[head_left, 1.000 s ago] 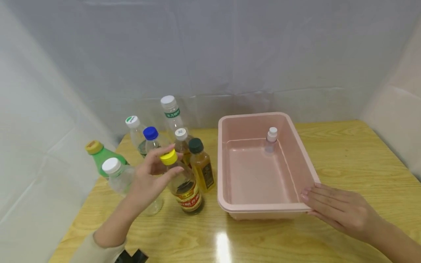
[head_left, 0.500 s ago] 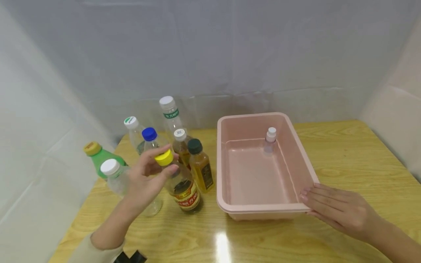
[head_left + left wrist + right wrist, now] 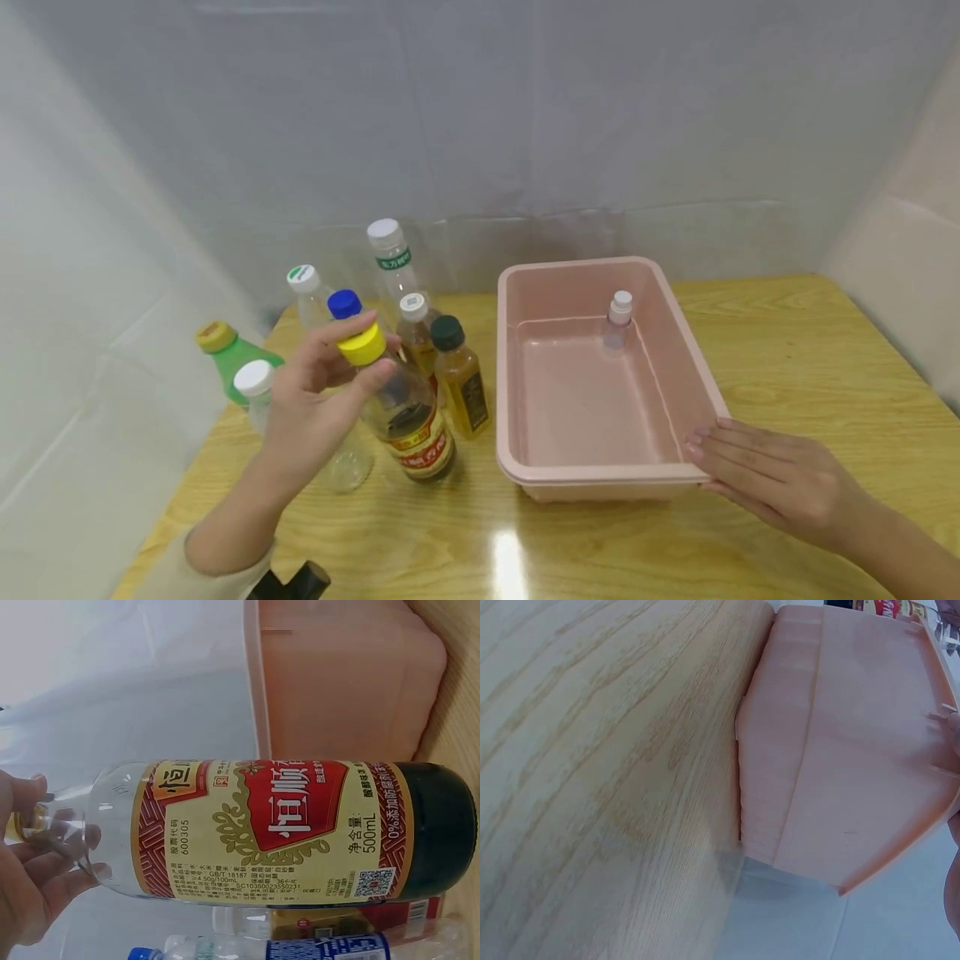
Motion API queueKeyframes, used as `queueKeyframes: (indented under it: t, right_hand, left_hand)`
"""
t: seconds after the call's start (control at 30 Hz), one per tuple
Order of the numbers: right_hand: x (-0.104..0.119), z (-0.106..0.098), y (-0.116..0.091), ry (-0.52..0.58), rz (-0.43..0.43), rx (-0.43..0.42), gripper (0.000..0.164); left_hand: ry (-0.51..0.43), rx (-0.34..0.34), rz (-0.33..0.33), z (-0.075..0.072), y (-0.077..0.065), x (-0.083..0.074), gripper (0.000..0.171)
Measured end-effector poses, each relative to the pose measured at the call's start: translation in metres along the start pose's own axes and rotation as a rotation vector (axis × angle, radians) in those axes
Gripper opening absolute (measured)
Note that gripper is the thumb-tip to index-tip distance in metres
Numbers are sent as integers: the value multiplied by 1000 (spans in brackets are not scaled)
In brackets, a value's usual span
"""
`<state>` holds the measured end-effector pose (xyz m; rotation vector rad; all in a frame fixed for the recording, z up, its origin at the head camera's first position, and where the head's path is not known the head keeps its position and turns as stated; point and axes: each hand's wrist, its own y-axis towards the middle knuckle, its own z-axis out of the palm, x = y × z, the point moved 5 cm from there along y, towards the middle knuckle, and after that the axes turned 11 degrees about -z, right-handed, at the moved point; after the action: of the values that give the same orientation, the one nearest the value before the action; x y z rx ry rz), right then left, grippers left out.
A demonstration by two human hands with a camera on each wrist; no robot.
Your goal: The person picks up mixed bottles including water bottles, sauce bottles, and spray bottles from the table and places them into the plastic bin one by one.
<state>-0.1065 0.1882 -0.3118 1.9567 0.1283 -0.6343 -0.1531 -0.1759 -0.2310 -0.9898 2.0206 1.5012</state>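
Observation:
My left hand [image 3: 311, 392] grips a glass vinegar bottle [image 3: 420, 433] at its yellow cap and neck. The bottle tilts, its cap leaning left and dark liquid low inside; its red and gold label [image 3: 289, 806] fills the left wrist view. Whether its base touches the table I cannot tell. At the near right corner of a pink plastic tub [image 3: 611, 475], my right hand [image 3: 780, 479] holds the rim, fingertips over the inner side. A digit [image 3: 955, 735] shows outside, under the rim, in the right wrist view. Inside the tub a small white-capped bottle [image 3: 618, 321] stands near the back right.
Around my left hand stand a dark-green-capped oil bottle [image 3: 461, 379], a blue-capped bottle [image 3: 345, 304], a green bottle [image 3: 240, 358] and several white-capped bottles, including a tall one [image 3: 388, 250]. The wooden table [image 3: 810, 358] meets pale sheeting behind.
My left hand has shifted left and slightly up with the vinegar bottle's neck, so the bottle leans further left. My right hand and the tub hold still.

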Motion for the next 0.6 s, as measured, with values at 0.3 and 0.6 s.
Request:
queueKeyframes:
  t: [0.3, 0.6]
  right_hand:
    - [0, 0, -2, 8, -2, -10, 22]
    - [0, 1, -2, 2, -7, -9, 23]
  left_hand:
    - [-38, 3, 20, -3, 10, -21, 41]
    - [-94, 30, 45, -1, 21, -41, 38]
